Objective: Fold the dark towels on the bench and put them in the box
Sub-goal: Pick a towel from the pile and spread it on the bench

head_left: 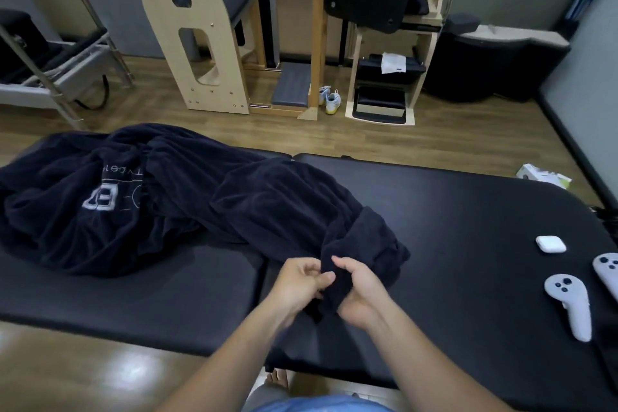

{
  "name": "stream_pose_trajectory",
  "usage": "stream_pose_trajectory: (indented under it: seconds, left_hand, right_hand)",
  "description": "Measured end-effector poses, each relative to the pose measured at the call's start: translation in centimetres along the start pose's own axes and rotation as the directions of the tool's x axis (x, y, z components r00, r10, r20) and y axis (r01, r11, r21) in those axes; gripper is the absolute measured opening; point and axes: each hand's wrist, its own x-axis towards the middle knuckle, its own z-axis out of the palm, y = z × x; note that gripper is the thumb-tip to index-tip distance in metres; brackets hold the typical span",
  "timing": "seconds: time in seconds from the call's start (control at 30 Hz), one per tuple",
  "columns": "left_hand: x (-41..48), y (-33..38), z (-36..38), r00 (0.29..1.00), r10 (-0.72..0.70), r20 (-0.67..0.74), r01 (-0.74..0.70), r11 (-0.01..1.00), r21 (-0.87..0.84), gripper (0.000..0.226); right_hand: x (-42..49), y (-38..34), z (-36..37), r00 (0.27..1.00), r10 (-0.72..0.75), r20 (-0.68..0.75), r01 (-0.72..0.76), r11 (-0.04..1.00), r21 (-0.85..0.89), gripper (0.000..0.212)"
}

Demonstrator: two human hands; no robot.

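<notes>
left hand and right hand pinch dark towel corner; bulk heaped beyond fingers. risk: bunched edge hides true corner, fold skews.

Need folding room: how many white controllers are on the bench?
2 controllers: one at the bench's right end, another just right of it, cut by the frame edge. More may lie beyond.
</notes>
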Motion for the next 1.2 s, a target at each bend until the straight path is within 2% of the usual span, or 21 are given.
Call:
stream_pose_trajectory:
  seconds: [0.1, 0.2, 0.27, 0.33, 0.37, 0.43, 0.53, 0.6, 0.67, 0.73, 0.8, 0.87, 0.93, 1.0, 1.07, 1.1, 1.17, 1.2]
  left_hand:
    - [-0.6, 0.7, -1.0, 0.996, 0.023, 0.090, -0.023, 1.000, -0.006, 0.015]
    - [-1.4, 1.3, -3.3, 0.991, 0.028, 0.131, 0.003, 0.973, -0.230, 0.021]
    - [-1.7, 1.2, -4.7, 0.998, 0.005, 0.067, 0.028, 0.874, -0.486, 0.028]
    - [-1.7, 1.0, -6.1, 0.995, -0.093, -0.046, 0.031, 0.693, -0.720, 0.027]
    - [-1.7, 0.8, -6.7, 0.988, -0.130, -0.083, 0.016, 0.625, -0.780, 0.026]
    - [-1.8, 0.3, -7.5, 0.974, -0.178, -0.141, -0.004, 0.608, -0.794, 0.020]
    - [-2.2, -0.1, -8.7, 0.960, -0.187, -0.207, -0.041, 0.639, -0.768, 0.016]
    - [-2.7, -0.3, -10.1, 0.947, -0.167, -0.273, -0.089, 0.681, -0.727, 0.014]
    - [-2.9, -0.4, -11.2, 0.942, -0.155, -0.298, -0.088, 0.743, -0.664, 0.033]
    - [-2.8, -0.6, -11.2, 0.936, -0.209, -0.284, -0.016, 0.779, -0.626, 0.048]
    - [-2.6, -0.7, -10.4, 0.920, -0.312, -0.236, 0.080, 0.740, -0.668, 0.048]
    - [-2.2, -0.8, -9.7, 0.907, -0.391, -0.159, 0.149, 0.648, -0.747, 0.041]
    - [-1.8, -1.0, -9.2, 0.900, -0.414, -0.137, 0.158, 0.603, -0.782, 0.028]
    - [-1.5, -1.1, -9.2, 0.893, -0.419, -0.161, 0.120, 0.568, -0.815, 0.019]
    - [-1.3, -1.0, -9.6, 0.897, -0.386, -0.216, 0.079, 0.621, -0.780, 0.016]
    - [-1.3, -0.9, -9.9, 0.902, -0.350, -0.254, 0.049, 0.667, -0.743, 0.013]
    - [-1.3, 0.0, -10.2, 0.919, -0.236, -0.316, -0.041, 0.741, -0.671, 0.009]
    - [-1.5, 0.9, -10.0, 0.932, -0.161, -0.323, -0.090, 0.763, -0.640, 0.008]
  right_hand:
    - [0.7, -1.2, -0.3, 0.996, -0.021, -0.083, 0.037, 0.981, 0.193, 0.047]
    - [0.8, -4.8, -0.1, 0.989, -0.093, -0.115, 0.132, 0.907, 0.401, 0.039]
    - [1.1, -7.5, -0.4, 0.976, -0.152, -0.156, 0.211, 0.841, 0.498, 0.040]
    - [1.4, -9.4, -1.0, 0.968, -0.148, -0.203, 0.237, 0.803, 0.546, 0.036]
    - [1.6, -9.7, -1.4, 0.963, -0.131, -0.237, 0.245, 0.792, 0.559, 0.033]
    - [2.1, -9.5, -2.2, 0.961, -0.092, -0.260, 0.230, 0.788, 0.571, 0.030]
    - [1.2, -8.8, -2.3, 0.975, -0.089, -0.202, 0.178, 0.858, 0.481, 0.019]
    - [0.0, -9.2, -2.7, 0.974, -0.106, -0.199, 0.165, 0.936, 0.311, 0.035]
    - [-1.2, -10.4, -3.7, 0.964, -0.162, -0.209, 0.191, 0.973, 0.127, 0.033]
    - [-2.0, -12.1, -4.9, 0.937, -0.246, -0.250, 0.263, 0.964, 0.035, 0.026]
    - [-2.9, -13.8, -5.8, 0.897, -0.346, -0.277, 0.363, 0.932, 0.013, 0.018]
    - [-4.2, -15.5, -6.5, 0.834, -0.438, -0.336, 0.466, 0.885, 0.003, 0.007]
    - [-5.6, -16.7, -7.2, 0.733, -0.500, -0.461, 0.588, 0.806, 0.062, 0.010]
    - [-6.5, -17.5, -8.6, 0.674, -0.486, -0.556, 0.666, 0.725, 0.173, 0.005]
    - [-7.0, -17.4, -10.2, 0.691, -0.466, -0.553, 0.676, 0.688, 0.264, 0.017]
    - [-7.2, -17.3, -10.8, 0.672, -0.448, -0.590, 0.685, 0.679, 0.265, 0.020]
    - [-8.4, -17.2, -10.9, 0.578, -0.469, -0.667, 0.711, 0.691, 0.131, 0.005]
    - [-9.2, -17.0, -10.1, 0.502, -0.512, -0.696, 0.729, 0.684, 0.023, 0.013]
